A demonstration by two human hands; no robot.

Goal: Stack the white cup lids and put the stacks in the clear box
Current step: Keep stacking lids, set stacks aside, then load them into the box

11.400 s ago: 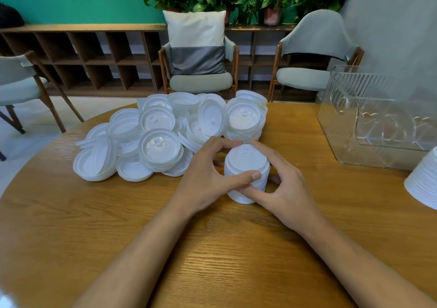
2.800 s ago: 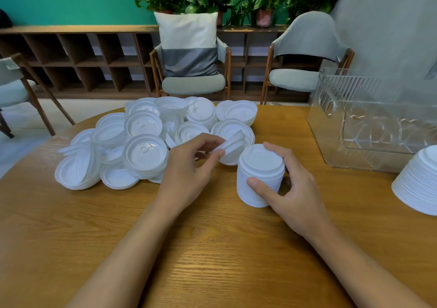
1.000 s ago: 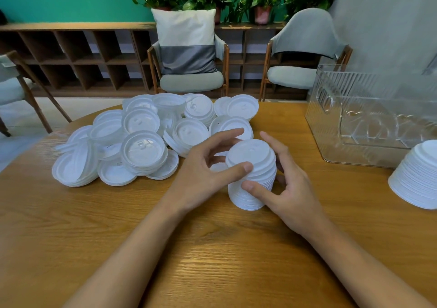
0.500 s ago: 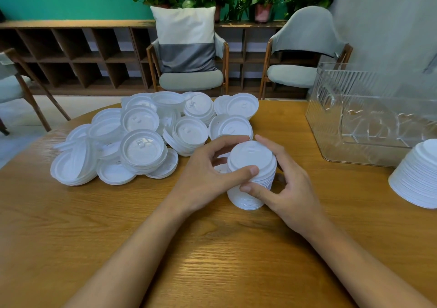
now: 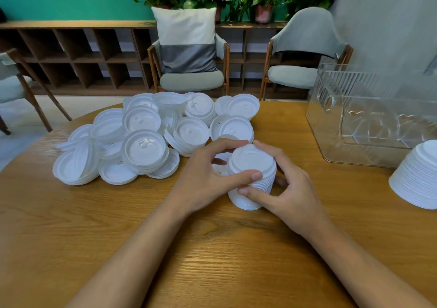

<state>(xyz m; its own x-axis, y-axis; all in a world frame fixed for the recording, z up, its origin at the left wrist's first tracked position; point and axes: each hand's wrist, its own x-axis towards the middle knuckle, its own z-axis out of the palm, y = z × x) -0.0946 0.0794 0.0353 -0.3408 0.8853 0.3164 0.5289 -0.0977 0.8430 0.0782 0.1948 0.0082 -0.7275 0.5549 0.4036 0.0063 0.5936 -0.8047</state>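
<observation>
Returned from the pile (image 5: pixel 144 147), left hand (image 5: pixel 203 180) and right hand (image 5: pixel 290 196) grip the stack (image 5: pixel 251 160), outside the clear box (image 5: pixel 331 118).

No readable txt, labels or nos. on lid stack (image 5: pixel 252 165), loose lids (image 5: pixel 144 147) or clear box (image 5: pixel 331 123).

Only one view is supplied, taken by a wide-angle camera worn on the head. The scene is looked at forward and down across the wooden table (image 5: pixel 71 236). The left hand (image 5: pixel 203 180) and right hand (image 5: pixel 293 199), set round the stack of lids (image 5: pixel 254 163), are framed near the centre at close range; the chairs (image 5: pixel 192 80) and shelf (image 5: pixel 71 54) are caught far behind.
</observation>
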